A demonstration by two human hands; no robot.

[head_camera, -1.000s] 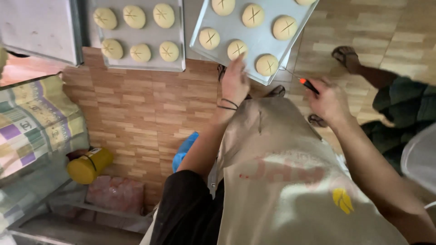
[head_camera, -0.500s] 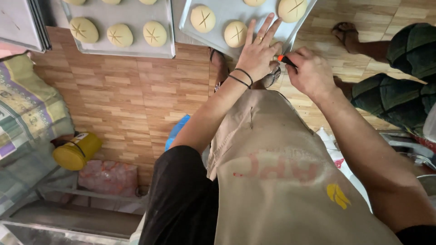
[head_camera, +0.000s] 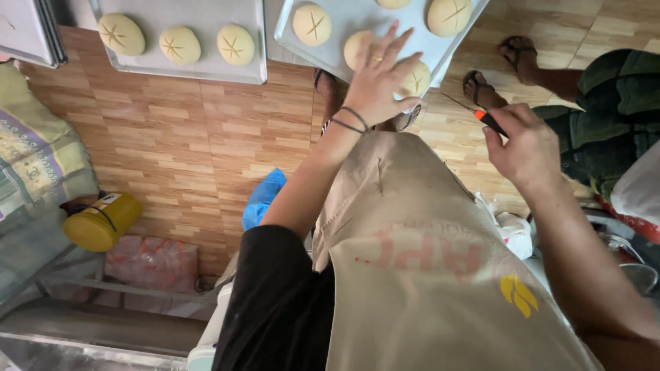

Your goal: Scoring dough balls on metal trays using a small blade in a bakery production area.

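Two metal baking trays are lying side by side at the top of the view, and the right tray is the one under the hands. The left hand is lying flat on it with the fingers spread, released and gripping nothing, the palm covering part of one dough round and the fingertips reaching toward another dough round at the tray's lower edge. Each pale round is bearing star-shaped cuts across its top. Dark bands are circling the left wrist.

The right hand is hovering just beside the tray's lower right corner, clenched around a small cutting tool with an orange and black handle (its thin blade is pointing up and left toward the tray, not touching any dough).

The left tray is holding three more scored rounds. Below the hands, a beige apron is filling the middle of the view. Another person's sandalled feet are standing on the wood-patterned floor at the upper right. A yellow canister is lying on its side at the lower left, near a blue bag.
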